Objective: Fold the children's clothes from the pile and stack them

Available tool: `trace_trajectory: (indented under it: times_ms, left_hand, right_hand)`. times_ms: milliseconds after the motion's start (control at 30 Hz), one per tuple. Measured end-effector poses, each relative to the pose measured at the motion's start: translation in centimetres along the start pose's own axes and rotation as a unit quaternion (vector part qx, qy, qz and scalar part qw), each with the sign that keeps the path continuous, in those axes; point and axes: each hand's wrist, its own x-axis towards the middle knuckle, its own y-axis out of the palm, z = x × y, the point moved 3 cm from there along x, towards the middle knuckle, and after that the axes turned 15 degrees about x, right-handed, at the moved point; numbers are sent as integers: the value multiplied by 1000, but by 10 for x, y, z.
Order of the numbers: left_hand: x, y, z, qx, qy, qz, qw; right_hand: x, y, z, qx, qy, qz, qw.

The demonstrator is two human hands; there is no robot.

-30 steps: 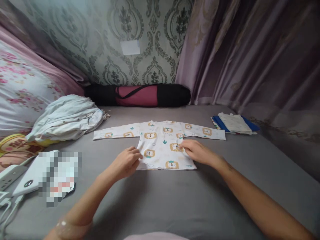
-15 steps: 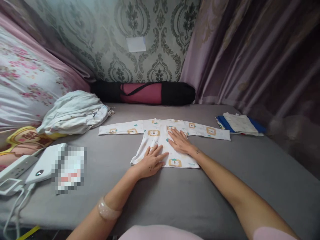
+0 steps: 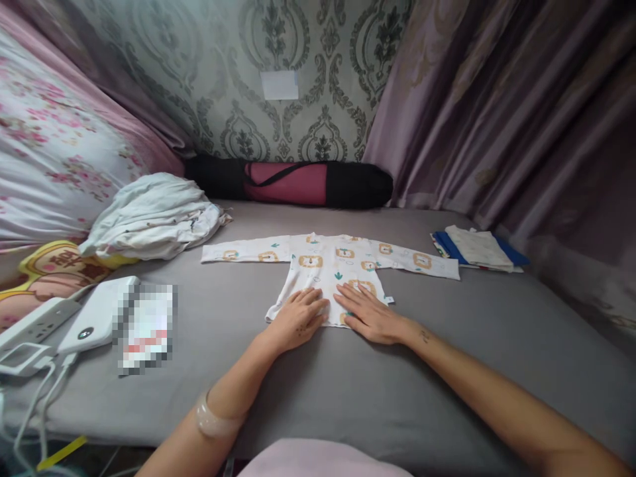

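Two hands show in my head view, the left hand [image 3: 301,319] and the right hand [image 3: 370,315], both flat with fingers loosely spread and, as far as I can tell with the palms hidden, gripping nothing. Beneath them the patterned white shirt [image 3: 325,265] lies on the grey sheet [image 3: 318,391], its body running away to the collar [image 3: 328,237], its long axis crosswise along the outstretched sleeves [image 3: 248,250]. I judge neither hand nearer: each covers its own side of the hem [image 3: 334,325].

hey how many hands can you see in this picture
2. The left hand rests on the lower left of the shirt, and the right hand rests on its lower right.
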Motion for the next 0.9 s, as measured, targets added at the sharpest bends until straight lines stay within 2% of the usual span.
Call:
trace_trajectory:
  times_ms: [167, 233, 367, 433, 500, 567, 633, 700, 767, 900]
  left_hand:
    - [0, -7, 6, -33, -30, -31, 999]
    - [-1, -8, 10, -41, -64, -41, 996]
    - [-5, -10, 29, 6, -190, -106, 976]
    - [-9, -10, 43, 44, -253, -133, 957]
    - [-13, -8, 57, 61, -308, -120, 942]
    - [-16, -5, 68, 41, -352, -75, 932]
    - [-17, -3, 72, -5, -375, -23, 927]
    - [-17, -3, 71, -45, -383, 14, 923]
    - [-17, -5, 68, -60, -383, 39, 921]
    - [-18, -9, 64, -60, -385, 74, 918]
  right_hand:
    - [-22, 6, 19, 59, -3, 46, 997]
    - [-32, 4, 28, 98, 8, 70, 993]
    - [-43, -15, 48, 183, 14, 141, 973]
    - [-36, -28, 54, 222, 1, 173, 959]
    - [-16, -38, 53, 252, 3, 178, 951]
    - [18, -45, 43, 246, 18, 116, 962]
    - [57, -51, 26, 185, 24, -35, 982]
    - [93, -51, 7, 96, 42, -159, 982]
    - [121, -43, -11, 27, 65, -202, 977]
    - [147, -23, -38, -45, 117, -191, 974]
